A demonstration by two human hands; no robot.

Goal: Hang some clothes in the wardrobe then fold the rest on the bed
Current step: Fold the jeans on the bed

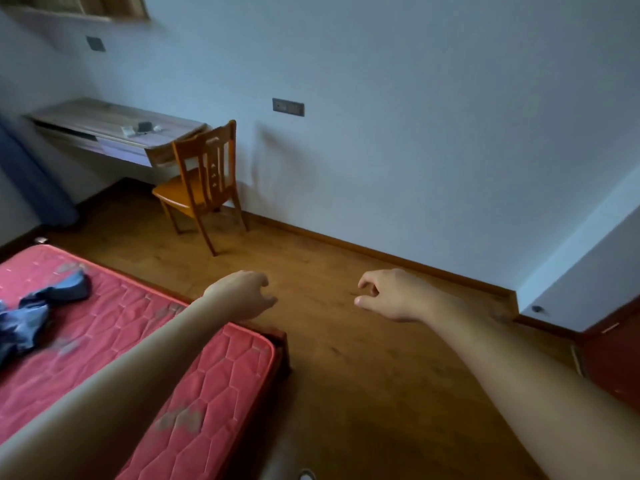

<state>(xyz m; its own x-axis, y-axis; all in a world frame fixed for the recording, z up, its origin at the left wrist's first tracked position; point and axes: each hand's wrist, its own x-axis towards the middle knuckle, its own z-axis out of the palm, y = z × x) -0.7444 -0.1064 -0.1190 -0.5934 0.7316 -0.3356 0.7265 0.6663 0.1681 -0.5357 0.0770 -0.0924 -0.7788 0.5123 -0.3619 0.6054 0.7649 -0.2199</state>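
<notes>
My left grip (242,294) and right grip (388,294) are both released: fingers loosely curled, holding nothing, extended over the floor (346,358) beyond the corner of the bed (214,382). The clothes (31,313), 1 crumpled blue denim heap, lie on the bed at far left, well apart from both grips. I judge the denim soft, fairly heavy, limp when lifted and not fragile. I would take a waistband or seam edge with 2 grips so the cloth hangs flat.

Red hexagon-quilted mattress (104,327), blue denim clothes (38,306), orange-brown chair (204,181), brown wooden floor (346,341).
</notes>
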